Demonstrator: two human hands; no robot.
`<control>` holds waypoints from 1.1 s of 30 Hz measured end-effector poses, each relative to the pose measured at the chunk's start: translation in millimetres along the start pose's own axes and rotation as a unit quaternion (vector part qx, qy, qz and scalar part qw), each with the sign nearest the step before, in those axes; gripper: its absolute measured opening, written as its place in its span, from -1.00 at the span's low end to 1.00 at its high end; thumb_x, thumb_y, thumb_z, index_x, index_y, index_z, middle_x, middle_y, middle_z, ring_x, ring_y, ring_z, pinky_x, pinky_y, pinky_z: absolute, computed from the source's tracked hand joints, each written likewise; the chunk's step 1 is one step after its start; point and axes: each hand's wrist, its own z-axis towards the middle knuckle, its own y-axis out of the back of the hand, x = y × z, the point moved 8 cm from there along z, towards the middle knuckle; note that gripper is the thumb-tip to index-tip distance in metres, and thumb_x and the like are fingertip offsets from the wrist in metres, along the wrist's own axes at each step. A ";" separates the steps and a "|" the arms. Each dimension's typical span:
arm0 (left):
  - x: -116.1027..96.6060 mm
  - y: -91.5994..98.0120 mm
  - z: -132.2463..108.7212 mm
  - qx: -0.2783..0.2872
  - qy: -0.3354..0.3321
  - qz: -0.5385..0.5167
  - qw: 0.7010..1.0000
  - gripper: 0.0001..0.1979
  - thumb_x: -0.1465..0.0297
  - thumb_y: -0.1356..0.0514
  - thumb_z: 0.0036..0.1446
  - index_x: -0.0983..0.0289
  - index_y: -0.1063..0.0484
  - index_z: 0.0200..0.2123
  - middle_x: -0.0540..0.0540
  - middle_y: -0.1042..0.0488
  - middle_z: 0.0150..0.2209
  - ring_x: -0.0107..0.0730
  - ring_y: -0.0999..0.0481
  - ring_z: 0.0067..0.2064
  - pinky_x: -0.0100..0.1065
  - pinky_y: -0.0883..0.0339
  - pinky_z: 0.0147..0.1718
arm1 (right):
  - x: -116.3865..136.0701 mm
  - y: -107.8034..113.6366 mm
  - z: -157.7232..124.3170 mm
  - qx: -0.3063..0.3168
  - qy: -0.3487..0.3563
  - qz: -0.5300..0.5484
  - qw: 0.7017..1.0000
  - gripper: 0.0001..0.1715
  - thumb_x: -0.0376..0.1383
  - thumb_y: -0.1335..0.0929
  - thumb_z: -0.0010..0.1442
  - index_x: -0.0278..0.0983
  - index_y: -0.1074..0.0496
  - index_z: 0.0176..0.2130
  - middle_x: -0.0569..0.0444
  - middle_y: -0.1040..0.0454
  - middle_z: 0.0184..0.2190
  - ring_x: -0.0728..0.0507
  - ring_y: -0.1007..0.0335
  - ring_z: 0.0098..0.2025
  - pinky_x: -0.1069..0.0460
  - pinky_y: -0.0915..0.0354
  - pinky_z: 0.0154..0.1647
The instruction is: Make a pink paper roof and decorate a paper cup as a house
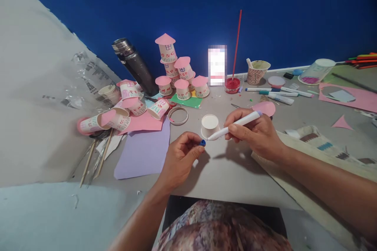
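Note:
My right hand [253, 134] grips a white marker [237, 124] whose bare tip points down to the left. Between the thumb and fingers of my left hand [183, 157] is a small blue marker cap [203, 142], its hollow end just left of the marker's tip. Cap and tip look close but apart. Right behind them a plain white paper cup [210, 122] stands upside down on the table. A pink paper piece [264, 108] lies behind my right hand.
Decorated cups with pink cone roofs [183, 89] are stacked at the back, beside a dark flask [135, 66]. A tape ring [178, 115], purple paper [143, 153], more markers [277, 92] and a cloth [306, 168] lie around. A red stick [237, 43] rises from a red base.

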 end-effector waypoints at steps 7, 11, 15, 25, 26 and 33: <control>-2.3 -1.2 2.7 -0.002 -0.031 0.060 0.998 -0.86 0.29 -0.32 0.17 0.22 -0.51 -0.24 0.02 -0.53 -0.35 -0.36 -0.47 -0.34 -0.35 -0.35 -0.33 | -4.3 9.3 5.0 -0.009 0.002 -0.022 1.000 -0.66 -0.05 -0.52 0.23 -0.27 -0.56 -0.33 0.07 -0.59 -0.53 -0.01 -0.38 -0.56 0.10 -0.30 -0.58; 0.4 11.0 14.1 -0.045 -0.072 0.233 0.969 -0.88 0.33 -0.21 0.26 0.20 -0.50 -0.17 0.09 -0.58 -0.19 -0.25 -0.52 -0.21 -0.18 -0.40 -0.13 | -15.0 36.3 14.9 -0.093 0.019 -0.008 0.995 -0.69 -0.04 -0.52 0.24 -0.22 -0.57 -0.28 0.10 -0.58 -0.52 0.01 -0.31 -0.58 0.10 -0.22 -0.60; 1.0 7.4 29.8 -0.024 -0.109 0.289 0.951 -0.58 0.31 -0.28 0.21 0.18 -0.41 0.13 0.23 -0.48 0.16 -0.02 -0.46 0.18 0.01 -0.32 0.16 | -31.7 54.3 27.8 -0.132 0.010 0.014 0.991 -0.65 -0.01 -0.55 0.19 -0.22 -0.55 -0.31 0.12 -0.56 -0.55 0.03 -0.26 -0.60 0.11 -0.13 -0.64; -6.2 -19.8 86.7 0.090 -0.051 0.017 0.995 -0.54 0.24 -0.46 0.05 0.25 -0.51 -0.01 0.21 -0.59 0.05 -0.07 -0.53 0.10 -0.11 -0.33 0.15 | -36.5 63.9 37.6 -0.174 -0.019 0.100 0.979 -0.46 0.09 -0.63 -0.06 -0.25 -0.49 -0.38 0.14 -0.52 -0.60 0.06 -0.22 -0.63 0.13 -0.12 -0.66; -9.7 -20.5 91.0 0.099 -0.046 -0.014 0.994 -0.55 0.23 -0.47 0.04 0.26 -0.53 -0.03 0.19 -0.61 -0.01 -0.11 -0.55 0.05 -0.16 -0.36 0.09 | -37.1 65.9 38.0 -0.182 -0.022 0.113 0.976 -0.46 0.08 -0.63 -0.08 -0.25 -0.49 -0.38 0.15 -0.51 -0.61 0.06 -0.21 -0.64 0.13 -0.10 -0.66; -5.7 -29.3 98.4 0.113 0.068 -0.241 0.962 -0.56 0.18 -0.44 -0.01 0.30 -0.52 -0.12 0.12 -0.60 -0.28 -0.05 -0.65 -0.19 -0.15 -0.48 -0.18 | -49.4 78.5 45.5 -0.217 -0.046 0.184 0.958 -0.46 0.01 -0.66 -0.14 -0.27 -0.46 -0.45 0.19 -0.41 -0.68 0.10 -0.16 -0.69 0.18 -0.06 -0.69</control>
